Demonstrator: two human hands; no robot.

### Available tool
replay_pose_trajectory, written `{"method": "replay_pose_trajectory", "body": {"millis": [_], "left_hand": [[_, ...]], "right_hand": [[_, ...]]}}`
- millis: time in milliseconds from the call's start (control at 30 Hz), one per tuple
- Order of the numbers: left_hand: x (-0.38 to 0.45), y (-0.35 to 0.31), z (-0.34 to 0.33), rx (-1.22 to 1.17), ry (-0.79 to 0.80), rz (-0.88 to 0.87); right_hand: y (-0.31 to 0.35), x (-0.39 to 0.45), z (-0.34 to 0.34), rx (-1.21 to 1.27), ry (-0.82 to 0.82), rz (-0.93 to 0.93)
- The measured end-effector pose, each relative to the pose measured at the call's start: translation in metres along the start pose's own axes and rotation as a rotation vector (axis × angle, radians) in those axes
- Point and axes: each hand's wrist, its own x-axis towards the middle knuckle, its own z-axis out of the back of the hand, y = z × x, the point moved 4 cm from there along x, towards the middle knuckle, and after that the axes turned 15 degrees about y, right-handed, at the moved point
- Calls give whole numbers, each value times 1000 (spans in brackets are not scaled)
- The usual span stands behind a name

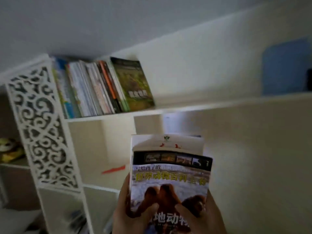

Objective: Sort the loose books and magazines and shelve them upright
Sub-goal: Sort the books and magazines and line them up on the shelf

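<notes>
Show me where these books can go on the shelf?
Free: the top shelf right of the green book, up to the blue patch. Crowded: the leaning row of books by the carved side panel.

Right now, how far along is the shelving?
Done: a row of books stands on the upper shelf, leaning left, green-covered book at the right end. In hand: left hand and right hand grip a small stack of books, below that shelf, not yet shelved. Left: place this stack; blurred items in the bottom compartment may still need sorting, cannot tell.
</notes>
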Motion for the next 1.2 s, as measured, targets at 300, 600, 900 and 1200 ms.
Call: {"method": "replay_pose_trajectory", "body": {"millis": [300,600,900,1200], "left_hand": [[107,-304,61,81,-91,-352],[285,-355,21,-227,99,-569],[335,-293,-38,-248,170,-452],[331,-275,-48,-328,452,-380]], "right_hand": [[222,102,-22,-262,-45,626],[333,230,45,-471,-88,558],[267,282,86,-324,-59,300],[236,289,90,-330,171,211]]}}
